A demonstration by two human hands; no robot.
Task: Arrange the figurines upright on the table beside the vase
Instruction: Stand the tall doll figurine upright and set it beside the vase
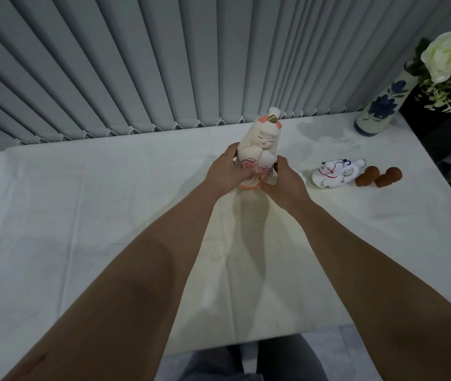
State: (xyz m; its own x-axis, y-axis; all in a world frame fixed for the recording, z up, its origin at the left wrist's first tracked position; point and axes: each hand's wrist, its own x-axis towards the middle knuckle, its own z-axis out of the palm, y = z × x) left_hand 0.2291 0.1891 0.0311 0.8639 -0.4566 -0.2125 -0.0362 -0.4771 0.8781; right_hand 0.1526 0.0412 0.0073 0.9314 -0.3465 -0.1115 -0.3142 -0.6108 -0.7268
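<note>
Both hands close on a tall white doll (260, 149) near the middle of the bench (81, 215), which is covered in a pale cloth. The left hand (228, 170) wraps the doll's left side, its fingers (247, 174) curled across the pink flower painted on the front. The right hand (283, 180) cups the other side, its fingers bent round the lower body. The doll stands upright, face toward the camera, with orange trim at the head and base and a small gold ornament on top. Whether its base touches the cloth cannot be told, since the hands hide part of it.

To the right of the doll, apart from it, a white animal figurine (334, 174) with blue and red markings lies on its side. Just right of that sit brown rounded pieces (378, 176), close together; what they are cannot be made out. Farther right and behind the doll, at the bench's far corner, a vase (381, 108) with blue flower painting holds a white rose (450, 56). Grey vertical blinds (136, 64) hang behind the bench.
</note>
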